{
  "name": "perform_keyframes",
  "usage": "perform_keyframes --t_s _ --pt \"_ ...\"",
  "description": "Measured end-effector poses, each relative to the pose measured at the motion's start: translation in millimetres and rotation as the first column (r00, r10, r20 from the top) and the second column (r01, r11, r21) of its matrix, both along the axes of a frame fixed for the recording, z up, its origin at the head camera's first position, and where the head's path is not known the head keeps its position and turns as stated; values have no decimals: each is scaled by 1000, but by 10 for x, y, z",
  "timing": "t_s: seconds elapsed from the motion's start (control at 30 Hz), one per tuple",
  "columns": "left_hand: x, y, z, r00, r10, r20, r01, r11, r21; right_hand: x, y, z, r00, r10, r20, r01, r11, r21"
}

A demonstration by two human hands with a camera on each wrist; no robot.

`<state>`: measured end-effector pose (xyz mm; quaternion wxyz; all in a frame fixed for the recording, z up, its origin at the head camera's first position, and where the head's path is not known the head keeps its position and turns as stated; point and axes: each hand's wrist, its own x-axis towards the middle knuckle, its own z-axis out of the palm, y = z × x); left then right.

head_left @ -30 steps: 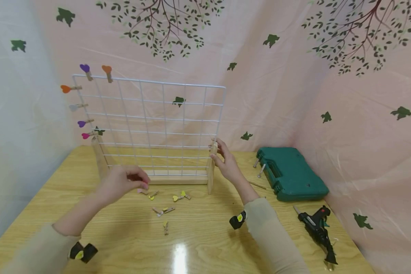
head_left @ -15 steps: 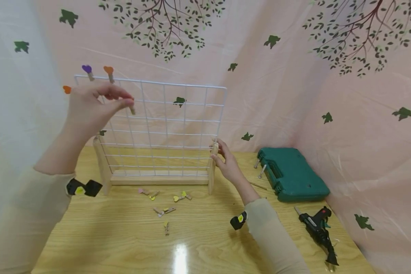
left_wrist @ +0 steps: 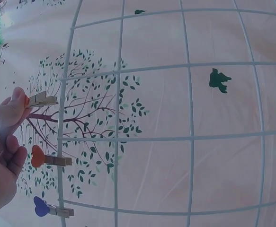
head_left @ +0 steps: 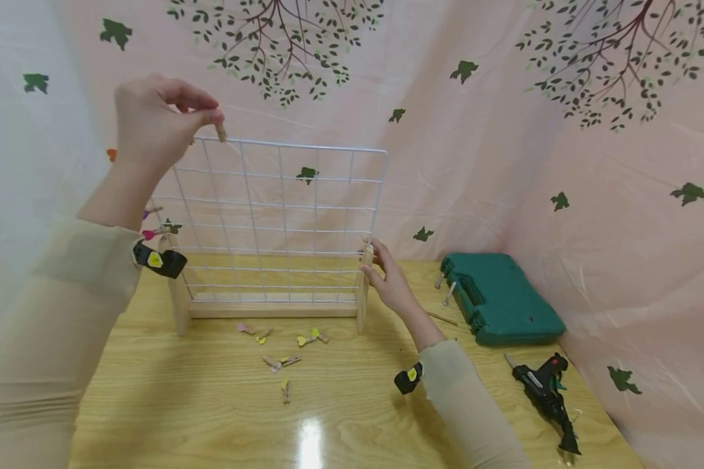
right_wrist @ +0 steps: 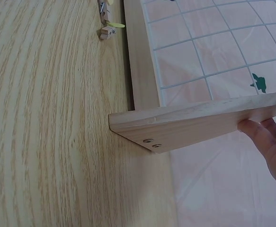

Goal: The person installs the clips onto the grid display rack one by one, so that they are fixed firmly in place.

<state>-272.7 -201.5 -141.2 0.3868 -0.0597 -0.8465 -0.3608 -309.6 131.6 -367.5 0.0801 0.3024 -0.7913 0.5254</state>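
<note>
My left hand [head_left: 152,120] is raised at the upper left of the wire grid [head_left: 279,195]. Between thumb and fingertips it pinches a small wooden clothespin [head_left: 221,132], right by the grid's top wire. A bit of orange shows at the clothespin [left_wrist: 42,100] in the left wrist view, its tip close to the wire; contact is unclear. Below it there, an orange-heart clothespin [left_wrist: 52,161] and a purple-heart clothespin [left_wrist: 55,209] are clipped on the same wire. My right hand [head_left: 392,280] grips the right wooden side post [right_wrist: 190,123], thumb on one side, fingers on the other.
Several heart clothespins, including a pink one [head_left: 242,327] and a yellow one [head_left: 302,340], lie on the table [head_left: 352,404] before the stand. A green case [head_left: 510,299], bolts [head_left: 449,293] and a black glue gun [head_left: 542,394] are at right. Patterned cloth [head_left: 446,163] hangs behind.
My left hand has risen from low by the loose clothespins, past the grid, to its top wire, carrying the clothespin. My right hand stays on the side post.
</note>
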Motion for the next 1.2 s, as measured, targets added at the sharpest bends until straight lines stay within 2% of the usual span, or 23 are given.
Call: perform_keyframes --t_s 0.23,0.53,0.67,0.8,0.87,1.0,1.13,1.2 --pt "-130 -17 3 996 16 91 -8 996 -86 -16 -2 -12 1000 4 -9 -4 1000 -1" --pt "-156 -43 -60 994 -4 106 16 993 -113 -20 -3 -16 1000 14 -27 -14 1000 4" --pt "-111 -42 -68 997 -11 79 22 991 -131 -17 1 -16 999 15 -40 -15 1000 5" --pt "3 -5 -109 999 -37 -37 29 981 -190 -19 6 -19 999 16 -31 -15 1000 3" --pt "72 37 -168 993 -66 -101 42 974 -221 -19 7 -18 1000 15 -23 -15 1000 3" --pt "205 143 -373 974 -162 -155 119 959 -257 -11 8 -5 1000 20 -18 -21 1000 -1" --pt "303 229 -659 960 -242 -139 197 941 -274 1 7 11 999 29 -31 -29 1000 -8" --pt "349 258 -819 962 -259 -84 228 935 -270 4 9 14 999 25 -36 -25 1000 -7"
